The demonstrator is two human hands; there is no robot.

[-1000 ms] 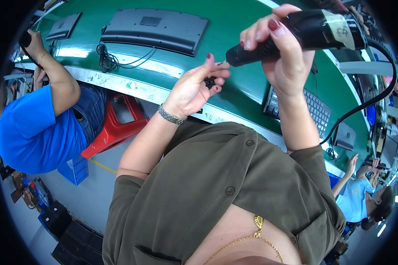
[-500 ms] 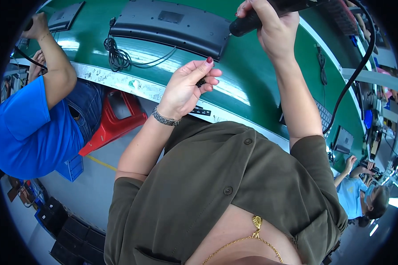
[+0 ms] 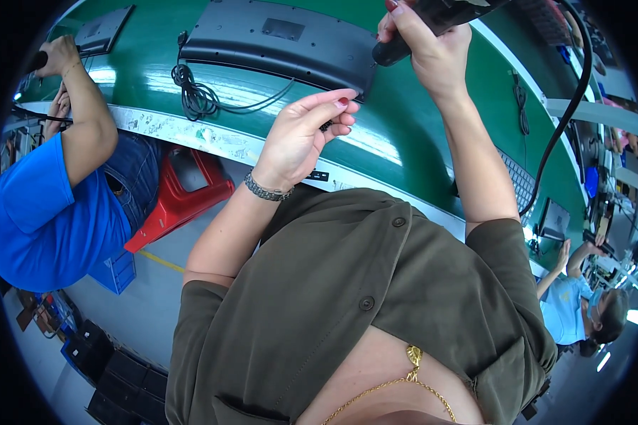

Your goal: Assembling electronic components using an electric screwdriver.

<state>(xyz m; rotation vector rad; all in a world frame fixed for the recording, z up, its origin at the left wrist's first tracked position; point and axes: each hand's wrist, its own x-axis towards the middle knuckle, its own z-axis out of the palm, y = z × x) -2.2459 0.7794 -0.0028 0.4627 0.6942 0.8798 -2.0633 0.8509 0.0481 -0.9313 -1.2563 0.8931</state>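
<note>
A black keyboard (image 3: 312,53) lies underside up on the green work surface, its coiled black cable (image 3: 197,99) hanging at the near edge. My left hand (image 3: 298,134) is closed, the curled fingers cupping small dark pieces (image 3: 326,126) that look like screws. Its thumb and forefinger meet beside the keyboard's near right corner; whatever is between their tips is too small to make out. In my right hand (image 3: 439,60) is a black power screwdriver (image 3: 443,15), gripped round its body. The tool's tip points left, over the keyboard's right end and apart from the left hand.
On the left a person in a blue shirt (image 3: 35,205) works at the same bench, near another dark keyboard (image 3: 105,32) and a red stool (image 3: 184,191). To the right lie another keyboard (image 3: 517,180) and a cable (image 3: 521,106). A thick black cord (image 3: 571,127) arcs past my right arm.
The keyboard and its cable have shifted slightly right and nearer. My left fingertips have moved to the keyboard's near right corner. The screwdriver's tip has dropped a little.
</note>
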